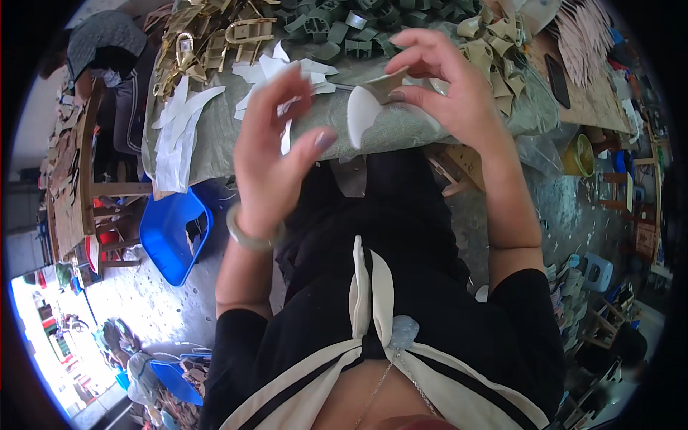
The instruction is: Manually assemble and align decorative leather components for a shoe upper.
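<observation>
My right hand (444, 89) grips a beige curved piece (390, 82) between thumb and fingers, above the near edge of the table. A white crescent-shaped strip (362, 115) hangs at the left side of that piece, apparently joined to it. My left hand (276, 143) is raised to the left of it, thumb and fingers apart and slightly blurred, holding nothing that I can see. Behind this hand, white cut-out strips (269, 68) lie on the cloth-covered table (330, 129). More white strips (179, 122) overhang the table edge at the left.
Gold-coloured parts (215, 43) are heaped at the back left, dark green curved pieces (330, 29) at the back middle, beige pieces (494, 61) at the right. A dark phone (557, 81) lies on a wooden board. A blue bin (168, 236) stands on the floor. Another person (107, 57) bends over at the far left.
</observation>
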The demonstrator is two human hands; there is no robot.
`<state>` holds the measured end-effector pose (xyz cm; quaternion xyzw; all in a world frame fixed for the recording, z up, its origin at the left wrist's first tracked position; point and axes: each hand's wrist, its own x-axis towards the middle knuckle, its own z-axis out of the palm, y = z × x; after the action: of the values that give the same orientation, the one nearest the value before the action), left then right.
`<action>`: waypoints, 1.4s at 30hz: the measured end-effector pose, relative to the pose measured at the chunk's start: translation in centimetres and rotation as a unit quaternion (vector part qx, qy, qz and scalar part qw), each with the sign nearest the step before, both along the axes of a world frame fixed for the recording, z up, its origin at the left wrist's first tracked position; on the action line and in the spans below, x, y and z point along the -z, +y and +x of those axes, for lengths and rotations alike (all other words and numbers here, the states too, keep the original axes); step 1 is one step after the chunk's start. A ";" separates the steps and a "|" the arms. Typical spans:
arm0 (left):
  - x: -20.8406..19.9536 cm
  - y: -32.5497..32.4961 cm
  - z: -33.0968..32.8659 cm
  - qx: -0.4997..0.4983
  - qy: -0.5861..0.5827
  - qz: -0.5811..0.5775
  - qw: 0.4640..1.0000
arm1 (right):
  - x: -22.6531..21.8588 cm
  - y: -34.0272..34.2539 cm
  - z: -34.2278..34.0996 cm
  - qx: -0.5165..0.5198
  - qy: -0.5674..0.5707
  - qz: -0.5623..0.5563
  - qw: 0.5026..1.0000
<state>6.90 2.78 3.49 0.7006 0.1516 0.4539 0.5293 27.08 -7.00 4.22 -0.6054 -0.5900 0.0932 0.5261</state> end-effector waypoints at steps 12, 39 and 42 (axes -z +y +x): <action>1.8 0.4 4.2 0.203 -0.145 -0.435 0.865 | 2.2 0.0 1.9 -0.100 0.180 0.099 0.974; 3.2 -1.7 4.7 0.265 -0.160 -0.489 0.816 | 2.7 -1.5 -3.4 -0.055 0.249 0.132 0.958; 3.7 -1.7 4.9 0.270 -0.166 -0.490 0.812 | 2.8 -1.3 -3.7 -0.045 0.292 0.131 0.946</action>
<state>11.81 1.07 -0.18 0.2750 0.0685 0.2674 0.9210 23.40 -8.27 1.38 -0.4502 -0.4439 0.2119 0.7452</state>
